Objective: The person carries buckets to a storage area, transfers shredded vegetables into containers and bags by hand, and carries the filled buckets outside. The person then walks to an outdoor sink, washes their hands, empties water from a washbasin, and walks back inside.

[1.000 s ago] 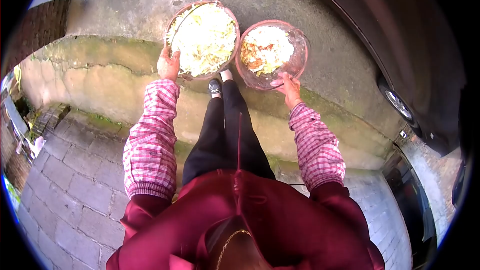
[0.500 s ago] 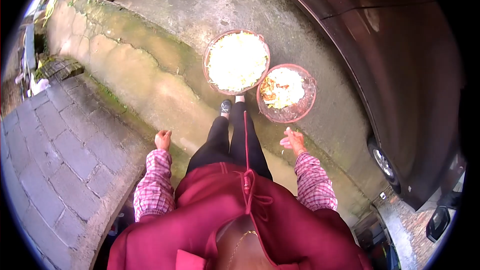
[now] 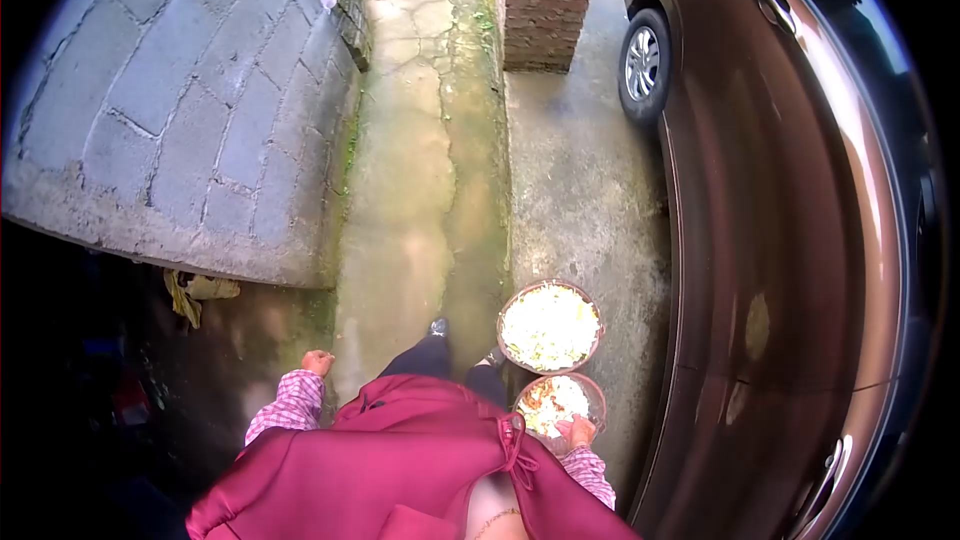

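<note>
My left hand hangs beside my body near the block wall, its fingers curled in with nothing visible in them. My right hand is low on the other side and overlaps the near edge of the smaller reddish tub; its fingers look loosely apart, and I cannot tell whether it touches the tub. Pale, overexposed pieces with some orange bits lie in that tub. Just beyond stands the larger round tub, heaped with white and greenish chopped pieces. Both tubs are on the ground by my feet.
A brown car stands along the right, its wheel farther ahead. To the left is a grey block wall. A damp, mossy concrete path runs forward past a brick pillar. Yellowish cloth hangs at lower left.
My view has turned left, so it faces along the path. The tubs now appear lower and nearer my body, and my right hand now overlaps the smaller one. My left foot has shifted.
</note>
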The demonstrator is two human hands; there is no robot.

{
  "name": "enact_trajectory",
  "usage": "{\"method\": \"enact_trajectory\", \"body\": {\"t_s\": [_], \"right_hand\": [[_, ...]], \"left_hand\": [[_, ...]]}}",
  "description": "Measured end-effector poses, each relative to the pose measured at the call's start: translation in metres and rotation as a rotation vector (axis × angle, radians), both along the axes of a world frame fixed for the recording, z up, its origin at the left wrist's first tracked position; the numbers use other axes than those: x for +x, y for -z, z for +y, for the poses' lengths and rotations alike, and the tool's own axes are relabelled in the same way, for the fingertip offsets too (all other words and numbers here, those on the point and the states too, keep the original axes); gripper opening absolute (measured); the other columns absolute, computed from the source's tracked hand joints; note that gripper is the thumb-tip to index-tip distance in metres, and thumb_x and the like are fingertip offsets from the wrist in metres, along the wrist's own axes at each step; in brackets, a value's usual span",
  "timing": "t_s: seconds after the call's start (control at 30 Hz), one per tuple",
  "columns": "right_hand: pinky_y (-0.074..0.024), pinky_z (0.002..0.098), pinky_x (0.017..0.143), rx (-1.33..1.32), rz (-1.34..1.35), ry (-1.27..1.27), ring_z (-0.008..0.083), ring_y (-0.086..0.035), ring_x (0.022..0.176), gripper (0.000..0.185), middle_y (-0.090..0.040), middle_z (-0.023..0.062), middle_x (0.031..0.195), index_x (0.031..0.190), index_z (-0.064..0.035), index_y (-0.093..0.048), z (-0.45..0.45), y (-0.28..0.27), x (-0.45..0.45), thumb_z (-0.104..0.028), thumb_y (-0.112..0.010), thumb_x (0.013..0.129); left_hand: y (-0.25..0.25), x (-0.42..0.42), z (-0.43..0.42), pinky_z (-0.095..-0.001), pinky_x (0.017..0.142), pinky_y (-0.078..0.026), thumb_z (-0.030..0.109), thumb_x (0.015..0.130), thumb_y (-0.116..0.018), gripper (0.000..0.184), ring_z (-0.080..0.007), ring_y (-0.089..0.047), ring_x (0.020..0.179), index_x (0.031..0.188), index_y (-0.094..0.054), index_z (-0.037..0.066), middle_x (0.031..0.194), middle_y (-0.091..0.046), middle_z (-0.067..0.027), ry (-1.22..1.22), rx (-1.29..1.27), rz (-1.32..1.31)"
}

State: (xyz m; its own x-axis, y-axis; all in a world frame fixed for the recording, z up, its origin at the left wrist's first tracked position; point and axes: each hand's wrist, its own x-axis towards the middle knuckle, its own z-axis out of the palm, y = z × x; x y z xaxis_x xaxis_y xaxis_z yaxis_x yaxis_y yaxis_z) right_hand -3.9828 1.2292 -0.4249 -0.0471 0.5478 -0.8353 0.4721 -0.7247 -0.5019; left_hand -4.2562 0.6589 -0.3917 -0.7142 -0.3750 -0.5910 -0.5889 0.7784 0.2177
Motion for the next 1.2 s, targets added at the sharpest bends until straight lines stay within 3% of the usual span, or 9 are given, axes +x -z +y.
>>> {"method": "enact_trajectory", "body": {"t_s": [0.07,0.1,0.3,0.4,0.6,0.67,0.83,1.1,1.2], "right_hand": [[-0.0518,0.0305,0.043,0.106,-0.078,-0.075,0.027,-0.06,0.049,0.03,-0.06,0.0217,0.069,0.093,0.0094,-0.047,0.029,-0.002,-0.037,-0.019,-0.05,0.084],[-0.0519,0.029,0.044,0.114,-0.031,-0.195,0.0255,-0.059,0.049,0.03,-0.06,0.0209,0.069,0.095,0.0094,-0.046,0.045,-0.005,-0.054,-0.019,-0.049,0.085],[-0.051,0.0271,0.044,0.173,0.147,-0.307,0.0225,-0.06,0.053,0.022,-0.06,0.0172,0.067,0.087,0.0082,-0.052,0.051,-0.02,-0.202,-0.013,-0.049,0.084],[-0.0513,0.027,0.045,0.146,0.246,-0.296,0.0228,-0.06,0.051,0.02,-0.06,0.0173,0.067,0.089,0.0071,-0.053,-0.003,-0.042,-0.278,-0.012,-0.048,0.084],[-0.0505,0.027,0.043,0.037,0.244,-0.64,0.0225,-0.06,0.05,0.024,-0.06,0.0163,0.064,0.091,0.0073,-0.053,-0.092,-0.033,-0.358,-0.016,-0.049,0.086],[-0.0508,0.0272,0.043,0.037,0.196,-0.602,0.0229,-0.06,0.05,0.025,-0.06,0.0167,0.065,0.091,0.0078,-0.053,-0.103,-0.032,-0.369,-0.016,-0.049,0.086],[-0.053,0.0314,0.044,0.024,0.132,-0.367,0.0269,-0.06,0.05,0.027,-0.059,0.0211,0.064,0.1,0.0105,-0.045,-0.105,-0.024,-0.367,-0.011,-0.049,0.084],[-0.0526,0.0322,0.041,0.036,-0.055,-0.46,0.0284,-0.06,0.049,0.019,-0.059,0.0211,0.062,0.087,0.0101,-0.05,-0.108,-0.017,-0.402,-0.008,-0.048,0.08],[-0.0489,0.0302,0.041,0.153,-0.148,-0.73,0.0233,-0.059,0.048,0.019,-0.06,0.017,0.063,0.08,0.0054,-0.055,-0.122,-0.051,-0.475,-0.013,-0.051,0.078]], "left_hand": [[0.001,0.016,-0.009,-0.0332,0.066,-0.047,0.027,0.067,-0.065,0.025,-0.0228,-0.061,0.07,0.077,-0.066,0.004,0.072,-0.064,-0.0117,-0.068,-0.002,-0.062],[0.002,0.023,-0.014,-0.0329,0.064,-0.048,0.026,0.068,-0.065,0.024,-0.0217,-0.061,0.067,0.076,-0.065,0.003,0.07,-0.064,-0.011,-0.097,-0.005,-0.099],[-0.015,0.03,-0.031,-0.0313,0.045,-0.042,0.017,0.07,-0.065,0.016,-0.0159,-0.052,0.047,0.069,-0.062,0.001,0.056,-0.057,-0.0079,-0.417,0.208,-0.146],[-0.003,0.01,-0.053,-0.032,0.045,-0.042,0.018,0.07,-0.065,0.017,-0.0168,-0.053,0.048,0.07,-0.062,0.001,0.055,-0.057,-0.009,-0.441,0.228,-0.19],[0.02,-0.077,-0.109,-0.0324,0.046,-0.044,0.018,0.071,-0.064,0.016,-0.019,-0.055,0.048,0.066,-0.061,0.003,0.056,-0.058,-0.0094,-0.338,0.201,-0.214],[0.012,-0.119,-0.122,-0.0313,0.045,-0.044,0.019,0.071,-0.064,0.016,-0.0181,-0.055,0.047,0.064,-0.061,0.005,0.054,-0.058,-0.008,-0.249,0.186,-0.217],[-0.017,-0.186,-0.139,-0.0301,0.045,-0.043,0.019,0.076,-0.06,0.017,-0.017,-0.054,0.047,0.072,-0.06,0.003,0.059,-0.059,-0.0098,-0.405,0.294,-0.075],[0.016,-0.217,-0.116,-0.0348,0.046,-0.05,0.015,0.077,-0.058,0.018,-0.0248,-0.058,0.049,0.076,-0.057,-0.003,0.062,-0.059,-0.0168,-0.581,0.395,-0.183],[0.035,-0.264,-0.086,-0.0345,0.048,-0.048,0.02,0.078,-0.057,0.021,-0.0233,-0.06,0.055,0.071,-0.058,0.0,0.069,-0.062,-0.015,-0.363,0.301,-0.266]]}}
